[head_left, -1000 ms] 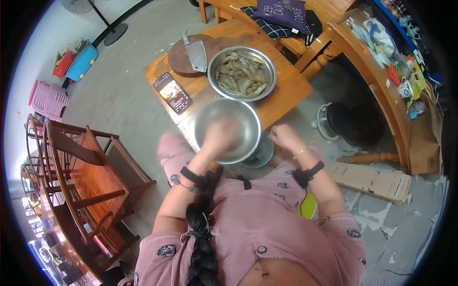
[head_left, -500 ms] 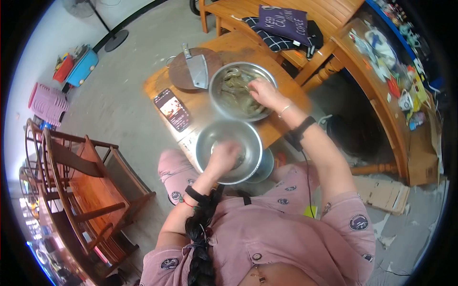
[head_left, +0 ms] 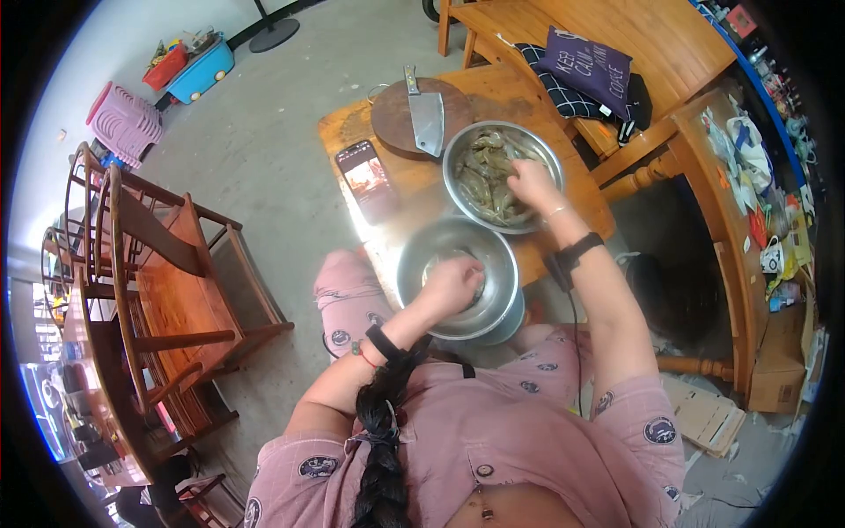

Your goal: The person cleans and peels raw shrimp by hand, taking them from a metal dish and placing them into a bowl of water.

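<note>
A steel bowl of raw shrimp [head_left: 482,187] stands on the wooden table [head_left: 339,128]. My right hand [head_left: 533,184] reaches over its right side, fingers pinched together at the shrimp; what they grip is too small to make out. Nearer to me is a second steel bowl [head_left: 414,251]. Inside it my left hand [head_left: 453,283] is closed, with something small and dark by the fingertips that I cannot make out. Behind the bowls, a cleaver [head_left: 427,119] lies on a round wooden board [head_left: 392,117]. A lit phone [head_left: 365,179] lies left of the bowls.
A blue container [head_left: 508,327] is partly hidden below the near bowl. Wooden chairs [head_left: 154,238] stand at the left. Beyond the table is a bench [head_left: 656,40] with a purple cushion [head_left: 588,69]. Flattened cardboard [head_left: 704,414] lies on the floor at the right.
My right hand has gone from beside the near bowl to the shrimp bowl. My left hand stays in the near bowl, its fingers now clearer. The whole view has shifted, moving the table rightward.
</note>
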`<state>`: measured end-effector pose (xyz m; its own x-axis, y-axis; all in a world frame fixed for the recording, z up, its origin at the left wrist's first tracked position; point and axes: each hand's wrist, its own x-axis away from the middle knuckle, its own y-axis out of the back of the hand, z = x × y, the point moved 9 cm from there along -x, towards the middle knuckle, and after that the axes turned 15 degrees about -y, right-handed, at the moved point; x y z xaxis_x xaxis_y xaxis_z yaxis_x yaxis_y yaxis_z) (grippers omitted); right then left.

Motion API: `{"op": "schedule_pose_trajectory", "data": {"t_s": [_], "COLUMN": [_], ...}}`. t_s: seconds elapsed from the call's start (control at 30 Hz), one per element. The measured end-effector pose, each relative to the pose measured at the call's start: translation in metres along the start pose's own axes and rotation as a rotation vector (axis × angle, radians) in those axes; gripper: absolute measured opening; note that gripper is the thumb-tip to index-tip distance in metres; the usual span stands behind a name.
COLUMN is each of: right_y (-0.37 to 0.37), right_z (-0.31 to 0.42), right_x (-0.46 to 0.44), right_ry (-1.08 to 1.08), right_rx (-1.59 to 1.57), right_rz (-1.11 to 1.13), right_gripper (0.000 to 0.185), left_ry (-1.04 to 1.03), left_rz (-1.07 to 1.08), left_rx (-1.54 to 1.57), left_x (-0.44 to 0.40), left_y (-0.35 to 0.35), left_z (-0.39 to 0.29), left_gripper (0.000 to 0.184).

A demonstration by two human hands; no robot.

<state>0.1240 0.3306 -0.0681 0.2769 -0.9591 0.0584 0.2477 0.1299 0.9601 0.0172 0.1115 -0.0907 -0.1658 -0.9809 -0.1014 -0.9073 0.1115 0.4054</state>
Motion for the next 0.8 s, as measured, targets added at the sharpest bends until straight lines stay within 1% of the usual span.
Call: {"op": "schedule_pose_trajectory", "data": {"t_s": [0.07,0.13,0.2,0.23,0.27,0.33,0.37,0.4,0.47,0.5,0.53,0.6,0.63,0.7,0.73,0.8], "right_y": [0.007,0.023,0.04,0.051,0.06,0.057,0.054,0.058,0.043,0.047,0.04,0.04,0.038,0.033,0.033,0.037], "right_z": [-0.009,-0.007,0.001,0.011,0.016,0.033,0.039,0.051,0.056,0.063,0.062,0.061,0.06,0.049,0.048,0.046], "right_x": [0.005,0.025,0.055,0.074,0.091,0.125,0.14,0.158,0.178,0.19,0.195,0.207,0.211,0.214,0.217,0.221], "right_ry": [-0.008,0.001,0.039,0.081,0.071,0.144,0.165,0.234,0.247,0.279,0.264,0.227,0.224,0.119,0.116,0.092], "right_rx": [-0.077,-0.083,-0.167,-0.205,-0.207,-0.238,-0.267,-0.324,-0.339,-0.42,-0.418,-0.445,-0.448,-0.429,-0.432,-0.414], "right_rz": [-0.033,-0.022,-0.007,0.01,0.006,0.155,0.205,0.213,0.266,0.232,0.231,0.193,0.189,0.155,0.153,0.119], "right_gripper": [0.018,0.017,0.017,0.019,0.019,0.02,0.02,0.021,0.024,0.025,0.026,0.026,0.026,0.025,0.025,0.024], "left_ry": [-0.021,-0.045,-0.167,-0.221,-0.226,-0.417,-0.448,-0.449,-0.516,-0.494,-0.498,-0.348,-0.352,-0.393,-0.394,-0.337], "left_rz": [-0.009,-0.003,-0.125,-0.144,-0.134,-0.347,-0.311,-0.307,-0.301,-0.254,-0.253,-0.198,-0.193,-0.227,-0.223,-0.211], "left_rx": [-0.021,-0.04,-0.201,-0.266,-0.264,-0.438,-0.408,-0.41,-0.351,-0.324,-0.325,-0.253,-0.255,-0.282,-0.282,-0.272], "left_x": [0.002,0.005,0.006,0.007,0.008,0.015,0.013,0.012,0.012,0.01,0.012,0.011,0.012,0.016,0.018,0.018], "left_y": [0.005,0.005,0.016,0.019,0.016,0.037,0.035,0.033,0.026,0.02,0.017,0.01,0.008,0.011,0.01,0.011], "left_z": [-0.008,-0.013,-0.026,-0.037,-0.044,-0.097,-0.104,-0.105,-0.109,-0.103,-0.1,-0.081,-0.08,-0.082,-0.082,-0.077], "left_gripper": [0.023,0.023,0.022,0.03,0.03,0.043,0.051,0.051,0.046,0.039,0.039,0.026,0.026,0.017,0.017,0.015]}}
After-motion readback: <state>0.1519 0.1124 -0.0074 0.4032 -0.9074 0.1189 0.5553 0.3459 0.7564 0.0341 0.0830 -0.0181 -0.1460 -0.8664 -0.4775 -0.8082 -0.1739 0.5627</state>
